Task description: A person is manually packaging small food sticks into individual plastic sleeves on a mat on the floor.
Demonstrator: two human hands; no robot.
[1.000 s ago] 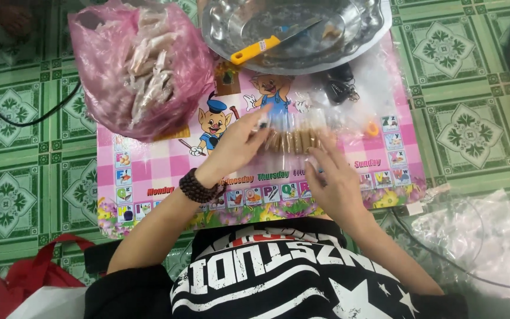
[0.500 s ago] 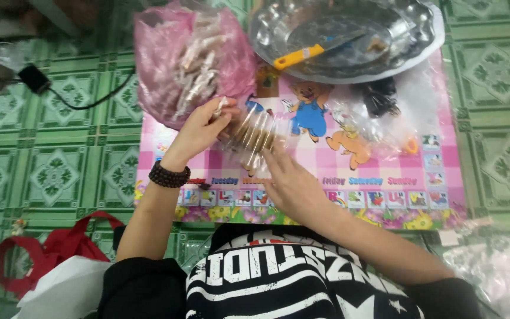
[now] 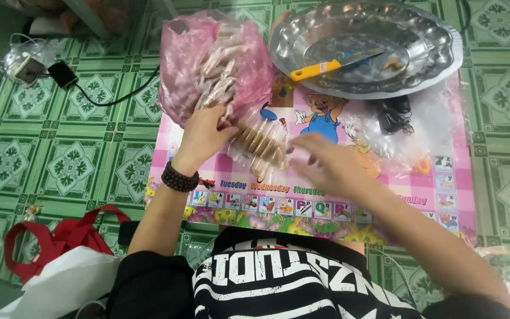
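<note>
On the pink cartoon mat (image 3: 444, 177) spread over the green tiled floor (image 3: 42, 159), seen from my head camera, my left hand (image 3: 203, 137) lay just past the beaded bracelet (image 3: 179, 177) on my wrist. Its fingers (image 3: 222, 118) were curled onto the near end of a small clear packet of brown sticks (image 3: 262, 143), pressing it at the mouth of the big pink bag (image 3: 213, 65). Whether they pinched the packet or only pushed it I could not tell, for the plastic hid the tips. The packet lay between my two hands, tilted, touching the pink bag just beyond my left fingers.

My right hand (image 3: 332, 168) hung blurred just right of the packet, its fingers loosely spread and holding nothing that I could make out.

Beyond my right fingers stood the round steel tray (image 3: 438, 53), with a yellow-handled knife (image 3: 326, 66) lying in it. Near its rim, on crumpled clear plastic (image 3: 408, 147), lay a dark bunch of keys (image 3: 394, 115). Far to the left of my left fingers a black charger (image 3: 63, 74) and its cord lay on the floor, and by my left elbow sat a red-handled white bag (image 3: 60, 260).

I judged the work well on: the pink bag already bulged with many like packets, and this one was at its mouth, not yet inside. I saw no other filled packets waiting on the mat.
</note>
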